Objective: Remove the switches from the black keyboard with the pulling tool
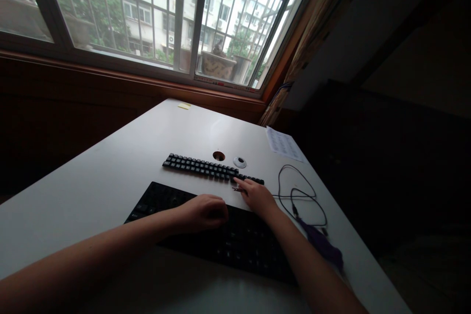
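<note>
Keyboard [239,244] — long axis far left to near right | hands [206,212] — grips unclear

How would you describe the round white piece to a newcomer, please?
On the white desk, find the rows of black keys beyond the dark keyboard. Just past them, right of a round brown hole, lies the round white piece. Unlike the hole, it has a pale rim around a dark centre.
</note>
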The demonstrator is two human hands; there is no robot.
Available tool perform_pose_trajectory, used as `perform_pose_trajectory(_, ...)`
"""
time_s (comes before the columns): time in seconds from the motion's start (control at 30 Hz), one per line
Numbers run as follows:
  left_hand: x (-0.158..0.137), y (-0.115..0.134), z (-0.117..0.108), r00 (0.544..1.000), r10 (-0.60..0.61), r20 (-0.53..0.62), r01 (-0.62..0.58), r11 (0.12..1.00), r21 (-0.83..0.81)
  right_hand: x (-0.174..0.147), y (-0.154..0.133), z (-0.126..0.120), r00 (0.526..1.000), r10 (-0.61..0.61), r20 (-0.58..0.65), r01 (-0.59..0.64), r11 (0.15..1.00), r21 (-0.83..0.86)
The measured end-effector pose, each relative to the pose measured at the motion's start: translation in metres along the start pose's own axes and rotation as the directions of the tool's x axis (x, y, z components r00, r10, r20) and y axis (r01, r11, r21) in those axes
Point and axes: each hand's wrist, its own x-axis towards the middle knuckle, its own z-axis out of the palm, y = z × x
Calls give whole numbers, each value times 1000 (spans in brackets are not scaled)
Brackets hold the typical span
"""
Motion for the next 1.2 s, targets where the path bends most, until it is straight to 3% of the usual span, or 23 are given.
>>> perform_pose_trajectory(1.2, 0, 1, 1, 1000, 7, 10, -7, 1000, 6, -3, -13, -6, 999, 49, 24, -49, 999, 1)
